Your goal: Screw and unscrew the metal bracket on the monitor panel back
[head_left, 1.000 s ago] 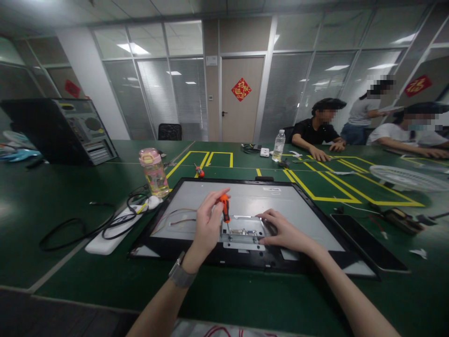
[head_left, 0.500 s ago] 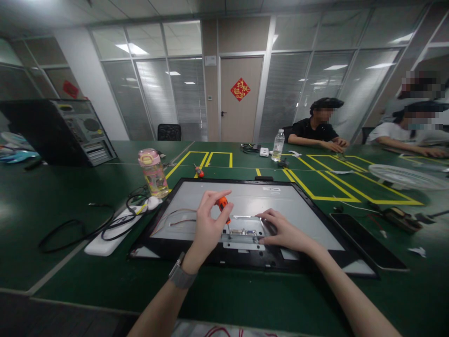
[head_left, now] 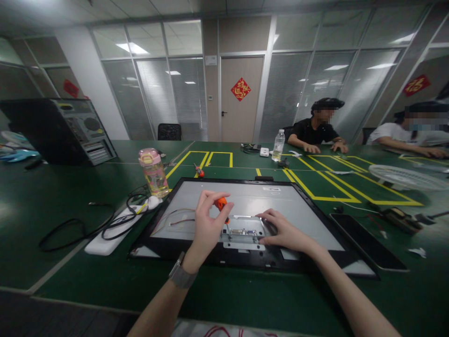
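Observation:
My left hand (head_left: 209, 220) is closed round the orange handle of a screwdriver (head_left: 222, 204), thumb and fingers on either side. Its shaft slants down to the left part of a metal bracket (head_left: 242, 245), near a row of connectors (head_left: 244, 232). With thumb and fingers spread along the bracket's right side, my right hand (head_left: 282, 233) grips it. The bracket lies on the grey back of a black-framed display panel (head_left: 298, 201), flat on the table. Thin wires (head_left: 177, 218) run across the panel's left part.
Left of the panel are a white power strip (head_left: 112, 230) with black cables and a pink-lidded bottle (head_left: 153, 173). A dark flat bar (head_left: 366, 241) lies to the right. Another screwdriver (head_left: 199, 172) sits beyond the panel. Across the green table, a co-worker (head_left: 315, 126) sits near a clear bottle (head_left: 278, 145).
The screwdriver handle and my left fingers have shifted very slightly to the left. My right hand stays on the bracket. The co-worker's hands across the table have moved apart.

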### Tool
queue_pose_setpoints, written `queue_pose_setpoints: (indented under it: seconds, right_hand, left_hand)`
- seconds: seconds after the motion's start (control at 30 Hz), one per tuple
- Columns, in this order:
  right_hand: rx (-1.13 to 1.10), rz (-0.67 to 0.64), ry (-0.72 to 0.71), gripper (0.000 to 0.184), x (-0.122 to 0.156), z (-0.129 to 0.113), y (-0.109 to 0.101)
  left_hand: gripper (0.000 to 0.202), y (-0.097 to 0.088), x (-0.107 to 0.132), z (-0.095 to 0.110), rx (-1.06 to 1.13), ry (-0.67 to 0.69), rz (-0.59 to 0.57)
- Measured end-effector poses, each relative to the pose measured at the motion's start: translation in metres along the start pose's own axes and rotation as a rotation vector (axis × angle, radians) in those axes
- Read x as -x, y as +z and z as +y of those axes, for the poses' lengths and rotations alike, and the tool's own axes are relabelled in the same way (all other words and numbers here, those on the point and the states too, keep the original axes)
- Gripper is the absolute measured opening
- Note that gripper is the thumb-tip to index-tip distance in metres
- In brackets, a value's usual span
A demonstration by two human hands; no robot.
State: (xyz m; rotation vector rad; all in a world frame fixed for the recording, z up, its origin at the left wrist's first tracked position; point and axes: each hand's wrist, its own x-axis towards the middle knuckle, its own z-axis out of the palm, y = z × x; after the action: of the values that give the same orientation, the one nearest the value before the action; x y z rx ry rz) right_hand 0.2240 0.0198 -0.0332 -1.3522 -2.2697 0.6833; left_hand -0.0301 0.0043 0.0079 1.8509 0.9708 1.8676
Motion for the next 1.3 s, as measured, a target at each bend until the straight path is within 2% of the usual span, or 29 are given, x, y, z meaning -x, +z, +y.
queue_pose_setpoints:
  seconds: [0.27, 0.47, 0.6, 0.77, 0.97, 1.17, 1.3]
  right_hand:
    - [0.011, -0.001, 0.008, 0.066, -0.0001, 0.0004, 0.0003]
    - [0.005, -0.001, 0.008, 0.065, 0.0003, -0.0002, 0.0001]
    - [0.005, -0.002, 0.011, 0.067, 0.0002, 0.0001, 0.0002]
    - [0.012, -0.005, 0.0, 0.067, 0.0005, 0.0006, -0.0001]
    - [0.013, -0.005, 0.011, 0.064, 0.0011, -0.0017, -0.0015]
    - [0.016, -0.009, 0.012, 0.065, 0.0005, -0.0021, -0.0012]
    - [0.012, -0.011, 0.018, 0.066, 0.0006, -0.002, -0.0014]
  left_hand:
    - [0.011, -0.0002, -0.0022, 0.0021, -0.018, 0.018, 0.029]
    - [0.026, -0.0005, 0.0016, 0.002, 0.045, -0.015, -0.044]
    - [0.026, -0.0023, 0.0021, 0.0024, 0.086, -0.011, -0.094]
    - [0.016, -0.002, 0.0012, 0.0051, 0.003, 0.045, -0.048]
    - [0.026, -0.0023, 0.0027, 0.0056, 0.106, -0.065, -0.084]
    - [0.02, -0.0009, 0.001, 0.0078, 0.007, 0.054, -0.057]
    - [0.028, -0.0001, 0.0037, 0.0066, 0.117, -0.047, -0.09]
